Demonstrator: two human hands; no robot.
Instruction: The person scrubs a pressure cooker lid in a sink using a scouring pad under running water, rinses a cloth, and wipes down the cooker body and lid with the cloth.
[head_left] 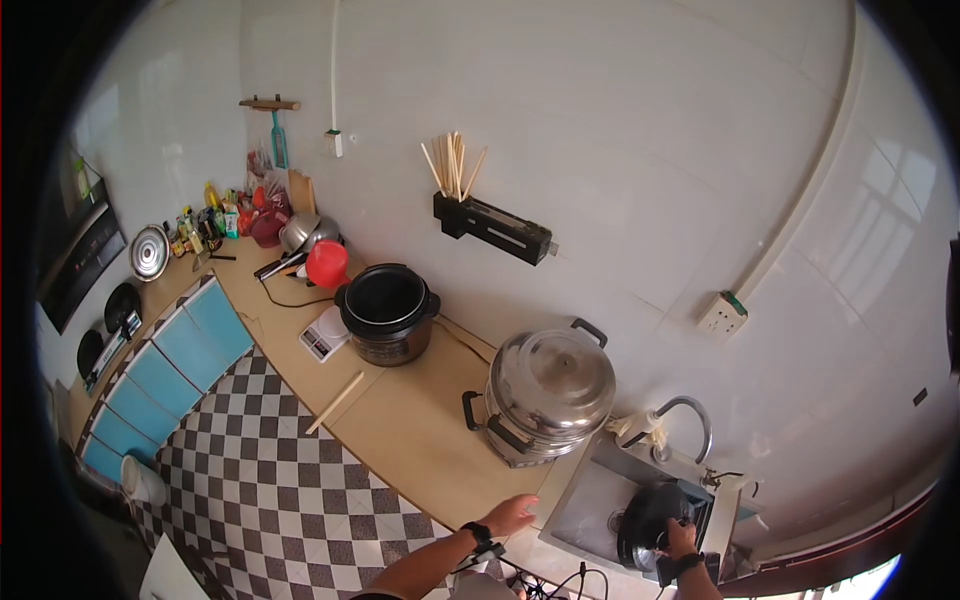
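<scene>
Pale walls [600, 150] back a kitchen with a checkered floor [300, 510] and a tan worktop [420, 420] running left from the metal sink [590, 495]. Just left of the sink stands a lidded metal steamer [555, 375]; farther left is a dark cooker [390, 345] with its top uncovered. At the right side of the sink, over its basin, is a dark round piece [645, 520]; its exact kind is unclear. Its raised grip is clasped by the right hand [683, 540]. Just left of the sink, the left hand [512, 515] is free, fingers extended; whether it touches the worktop I cannot tell.
</scene>
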